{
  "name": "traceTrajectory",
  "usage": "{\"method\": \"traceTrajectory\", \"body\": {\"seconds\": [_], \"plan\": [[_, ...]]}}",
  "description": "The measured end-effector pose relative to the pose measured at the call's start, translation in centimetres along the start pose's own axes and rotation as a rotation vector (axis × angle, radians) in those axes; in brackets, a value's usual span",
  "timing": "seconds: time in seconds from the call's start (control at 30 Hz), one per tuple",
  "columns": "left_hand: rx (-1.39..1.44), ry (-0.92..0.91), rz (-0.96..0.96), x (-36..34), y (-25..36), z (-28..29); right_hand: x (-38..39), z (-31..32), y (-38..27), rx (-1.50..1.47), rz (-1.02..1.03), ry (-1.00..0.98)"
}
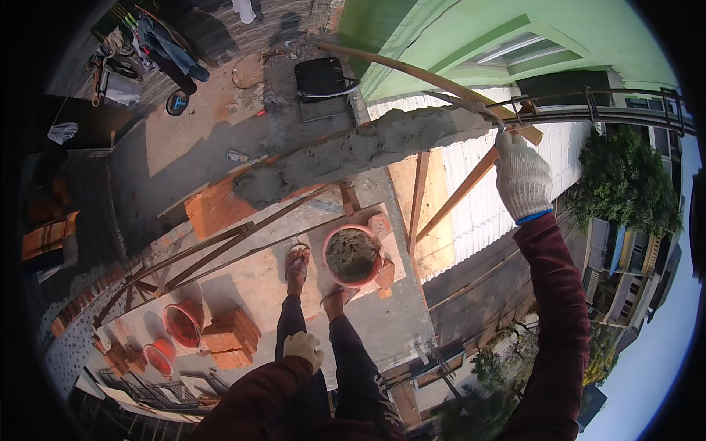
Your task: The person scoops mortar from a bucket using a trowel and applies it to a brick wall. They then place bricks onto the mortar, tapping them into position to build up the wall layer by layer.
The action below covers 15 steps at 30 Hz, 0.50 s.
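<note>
My right hand (pixel 523 180), in a white knitted glove with a blue cuff, is stretched out to the far right end of a brick wall. Its fingers are closed at the edge of the wet grey mortar (pixel 368 151) along the wall top. A small pale tip shows above the fist; the rest of what it grips is hidden. My left hand (pixel 304 349), also gloved, hangs low in front of my thigh with its fingers curled, and nothing shows in it. Between the wall and my feet stands a round red tub (pixel 329 257) of mortar (pixel 353 254), with bricks around it.
I stand on a narrow platform (pixel 272 294) with a drop on its right side. Stacked bricks (pixel 230 336) and two red buckets (pixel 183 323) sit at the left. A wooden beam (pixel 412 72) and steel bars (pixel 596 114) meet at the wall's end. Beyond the wall is a black chair (pixel 321 77).
</note>
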<state>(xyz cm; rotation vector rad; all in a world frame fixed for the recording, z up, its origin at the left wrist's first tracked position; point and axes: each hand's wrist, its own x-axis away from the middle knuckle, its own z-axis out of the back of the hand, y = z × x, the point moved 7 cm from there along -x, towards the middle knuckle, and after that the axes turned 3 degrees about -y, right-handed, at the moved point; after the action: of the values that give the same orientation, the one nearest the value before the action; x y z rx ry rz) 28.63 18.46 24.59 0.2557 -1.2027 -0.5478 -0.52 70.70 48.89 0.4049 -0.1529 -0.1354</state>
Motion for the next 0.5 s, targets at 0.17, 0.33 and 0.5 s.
{"method": "traceTrajectory", "body": {"seconds": [0.17, 0.33, 0.5], "plan": [[0.048, 0.076, -0.006, 0.2, -0.5, 0.0, -5.1, -5.0, -8.0, 0.083, 0.190, 0.091], [0.050, 0.026, 0.018, 0.3, 0.2, 0.9, -2.5, -1.1, -16.0, 0.018, 0.235, -0.088], [0.093, 0.059, 0.032, 0.7, -0.9, 0.1, -2.3, 2.2, -15.3, -0.038, 0.279, 0.057]]}}
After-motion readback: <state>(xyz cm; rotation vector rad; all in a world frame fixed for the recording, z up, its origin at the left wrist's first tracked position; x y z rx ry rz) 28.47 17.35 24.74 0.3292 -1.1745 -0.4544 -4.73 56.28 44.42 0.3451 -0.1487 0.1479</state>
